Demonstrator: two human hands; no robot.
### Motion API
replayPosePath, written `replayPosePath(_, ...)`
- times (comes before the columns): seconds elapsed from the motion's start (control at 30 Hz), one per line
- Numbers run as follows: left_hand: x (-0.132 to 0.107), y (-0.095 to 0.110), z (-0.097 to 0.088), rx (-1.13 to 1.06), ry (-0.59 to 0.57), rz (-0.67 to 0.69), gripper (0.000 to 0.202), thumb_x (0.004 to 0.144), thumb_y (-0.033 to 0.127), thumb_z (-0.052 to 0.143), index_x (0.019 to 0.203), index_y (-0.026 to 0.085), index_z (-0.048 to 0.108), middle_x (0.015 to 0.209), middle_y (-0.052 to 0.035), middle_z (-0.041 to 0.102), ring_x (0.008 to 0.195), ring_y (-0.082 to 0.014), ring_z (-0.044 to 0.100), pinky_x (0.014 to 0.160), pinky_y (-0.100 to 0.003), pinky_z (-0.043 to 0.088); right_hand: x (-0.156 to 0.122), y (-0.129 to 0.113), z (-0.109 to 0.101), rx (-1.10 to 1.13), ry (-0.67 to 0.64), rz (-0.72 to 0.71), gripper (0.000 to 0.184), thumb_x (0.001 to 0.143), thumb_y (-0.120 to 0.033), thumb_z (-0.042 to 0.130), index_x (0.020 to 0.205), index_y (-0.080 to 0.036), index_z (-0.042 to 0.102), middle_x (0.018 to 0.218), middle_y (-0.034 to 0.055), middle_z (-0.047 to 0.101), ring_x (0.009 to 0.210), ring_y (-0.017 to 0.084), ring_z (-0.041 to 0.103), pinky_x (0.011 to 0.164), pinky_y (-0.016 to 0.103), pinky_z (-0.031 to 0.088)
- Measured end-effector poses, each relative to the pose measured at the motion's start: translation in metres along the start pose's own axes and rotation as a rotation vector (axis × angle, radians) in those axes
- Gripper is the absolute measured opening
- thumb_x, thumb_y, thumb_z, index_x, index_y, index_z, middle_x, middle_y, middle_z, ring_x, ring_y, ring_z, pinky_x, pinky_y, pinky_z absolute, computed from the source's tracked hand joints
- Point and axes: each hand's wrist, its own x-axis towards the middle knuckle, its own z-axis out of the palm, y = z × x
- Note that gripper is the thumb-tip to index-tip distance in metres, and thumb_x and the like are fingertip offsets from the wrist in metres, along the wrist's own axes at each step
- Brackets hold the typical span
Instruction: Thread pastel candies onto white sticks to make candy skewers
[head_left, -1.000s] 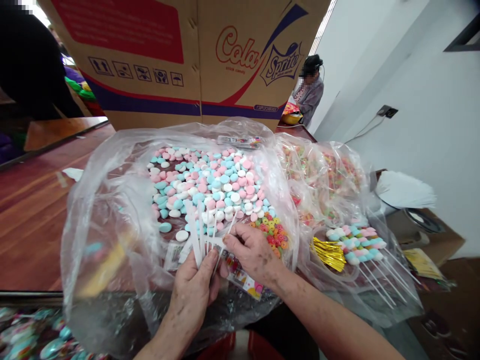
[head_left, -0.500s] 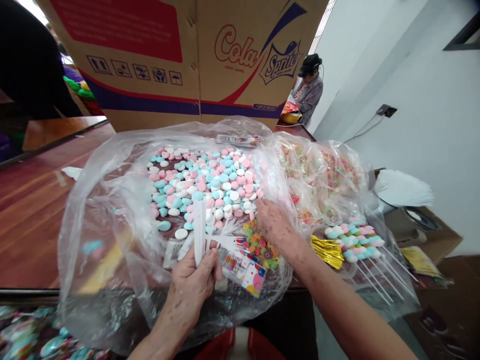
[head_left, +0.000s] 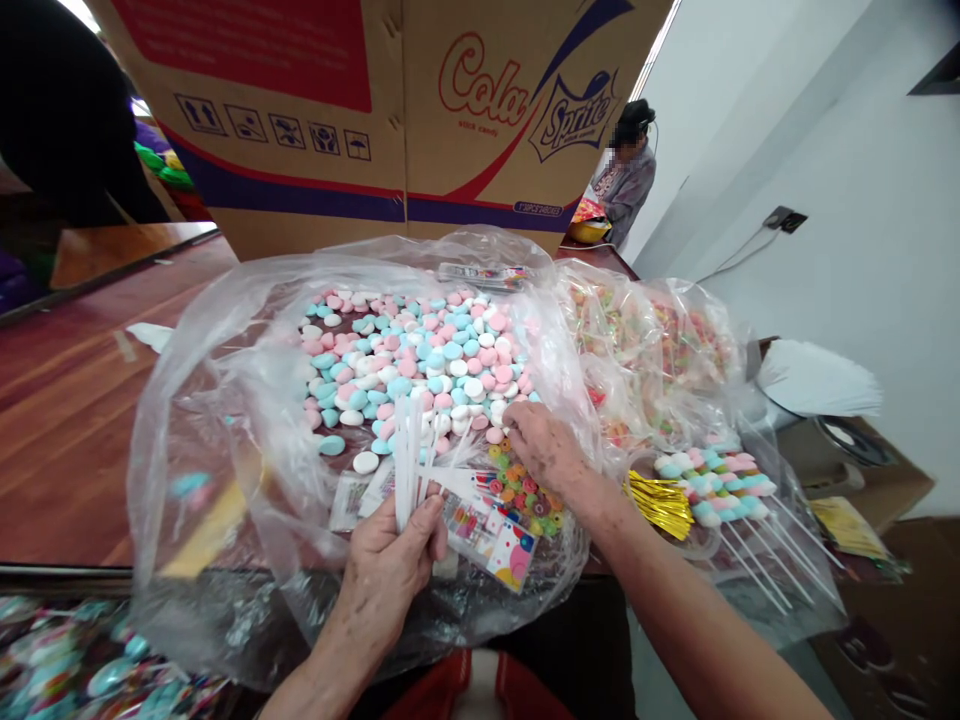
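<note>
My left hand (head_left: 394,570) is closed round a bunch of white sticks (head_left: 409,455) that fan upward over an open clear plastic bag (head_left: 202,400). Inside the bag lies a heap of pink, blue and white marshmallow candies (head_left: 409,365) and a small pile of coloured ring candies (head_left: 521,490). My right hand (head_left: 547,450) reaches palm-down into the bag, fingertips curled on the candies at the heap's near right edge; what they pinch is hidden. A printed packet (head_left: 491,535) lies under my left thumb.
A big Cola Sprite carton (head_left: 390,110) stands behind the bag. Finished candy skewers (head_left: 720,480), gold twist ties (head_left: 660,500) and another candy bag (head_left: 645,340) sit right. White wrappers (head_left: 817,380) lie far right. Another person (head_left: 626,175) stands behind. The wooden table (head_left: 67,400) extends left.
My right hand left the sticks and moved up and right into the candy heap, then shifted slightly left. My left hand keeps holding the sticks in place.
</note>
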Motion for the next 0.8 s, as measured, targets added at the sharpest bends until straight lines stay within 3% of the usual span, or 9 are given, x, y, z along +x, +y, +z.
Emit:
replayPosePath(0.17, 0.0, 0.0, 0.001, 0.022, 0.002, 0.01, 0.034, 0.07, 0.047, 0.07, 0.078, 0.017, 0.057, 0.043, 0.0076, 0.05, 0.029, -0.0029, 0.027, 0.029, -0.017, 0.016, 0.002, -0.004, 0.003, -0.085, -0.011, 0.046, 0.026, 0.089, -0.009, 0.044, 0.111, -0.015, 0.057, 0.111, 0.014, 0.064, 0.103, 0.025, 0.057, 0.085, 0.032, 0.043)
replayPosePath(0.43, -0.002, 0.003, 0.0, 0.031, -0.012, -0.001, 0.033, 0.07, 0.046, 0.072, 0.075, 0.017, 0.058, 0.042, 0.0073, 0.049, 0.029, -0.0034, 0.027, 0.031, -0.018, 0.014, 0.011, -0.01, -0.008, -0.156, 0.01, 0.207, 0.031, 0.088, -0.013, 0.045, 0.117, -0.016, 0.054, 0.096, 0.0143, 0.069, 0.087, 0.027, 0.065, 0.069, 0.032, 0.043)
replayPosePath(0.57, 0.0, -0.004, -0.002, 0.029, -0.036, 0.017, 0.033, 0.073, 0.047, 0.071, 0.08, 0.016, 0.061, 0.043, 0.0067, 0.05, 0.033, -0.0036, 0.027, 0.033, -0.017, 0.014, 0.007, -0.004, -0.021, 0.036, 0.18, 0.288, 0.034, 0.087, -0.019, 0.043, 0.12, -0.019, 0.053, 0.088, 0.008, 0.068, 0.08, 0.023, 0.063, 0.067, 0.029, 0.04)
replayPosePath(0.63, 0.002, -0.009, -0.003, 0.03, -0.041, 0.042, 0.032, 0.074, 0.046, 0.071, 0.081, 0.016, 0.061, 0.044, 0.0063, 0.051, 0.036, -0.0042, 0.03, 0.035, -0.017, 0.015, 0.005, -0.001, -0.022, 0.233, 0.214, 0.252, 0.032, 0.086, -0.02, 0.043, 0.116, -0.021, 0.055, 0.084, 0.0037, 0.066, 0.077, 0.02, 0.061, 0.067, 0.027, 0.04)
replayPosePath(0.73, 0.003, -0.013, -0.004, 0.039, -0.059, 0.044, 0.032, 0.076, 0.046, 0.07, 0.081, 0.016, 0.06, 0.044, 0.0063, 0.051, 0.038, -0.0044, 0.031, 0.036, -0.016, 0.017, 0.006, 0.001, -0.014, 0.488, 0.101, 0.127, 0.022, 0.084, -0.021, 0.043, 0.099, -0.022, 0.058, 0.077, -0.0014, 0.062, 0.071, 0.015, 0.058, 0.063, 0.023, 0.04)
replayPosePath(0.8, 0.003, -0.013, -0.005, 0.049, -0.067, 0.035, 0.032, 0.077, 0.047, 0.069, 0.081, 0.016, 0.06, 0.045, 0.0068, 0.051, 0.037, -0.004, 0.029, 0.036, -0.016, 0.016, 0.008, -0.002, -0.007, 0.476, 0.028, 0.071, 0.016, 0.085, -0.021, 0.043, 0.092, -0.022, 0.058, 0.076, -0.0026, 0.061, 0.069, 0.014, 0.057, 0.061, 0.022, 0.04)
